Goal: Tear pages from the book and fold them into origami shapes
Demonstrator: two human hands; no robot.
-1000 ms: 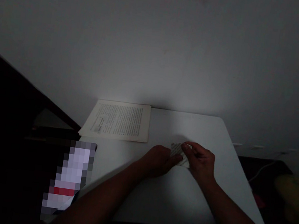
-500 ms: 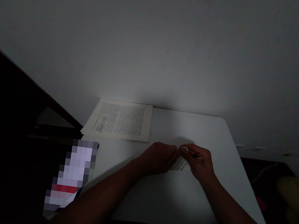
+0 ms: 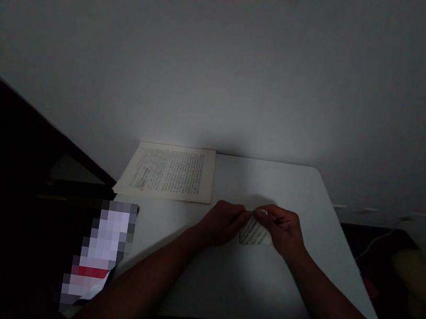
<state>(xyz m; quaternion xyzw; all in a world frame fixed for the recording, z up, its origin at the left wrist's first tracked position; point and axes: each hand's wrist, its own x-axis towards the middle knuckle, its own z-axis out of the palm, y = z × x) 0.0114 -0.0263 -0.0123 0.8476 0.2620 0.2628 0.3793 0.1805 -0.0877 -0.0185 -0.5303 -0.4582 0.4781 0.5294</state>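
A small folded piece of printed paper [image 3: 255, 233] is held just above the white table, its lines of print running at a slant. My left hand [image 3: 224, 222] pinches its upper left edge between thumb and curled fingers. On the other side, my right hand [image 3: 283, 229] grips the upper right part, thumb in front and fingers behind. Both hands' fingertips almost meet at the top of the paper. The dim light hides the finer folds.
Printed sheets [image 3: 171, 172] lie at the table's back left, against the wall [image 3: 224, 76]. A phone with a blurred screen [image 3: 106, 245] rests along the left edge of the white table [image 3: 241, 295]. A pale cable [image 3: 375, 243] hangs beyond the right edge.
My left hand has shifted slightly left, its fingertips parting a little from the right ones, so more of the folded paper shows. My right hand stays nearly in place.
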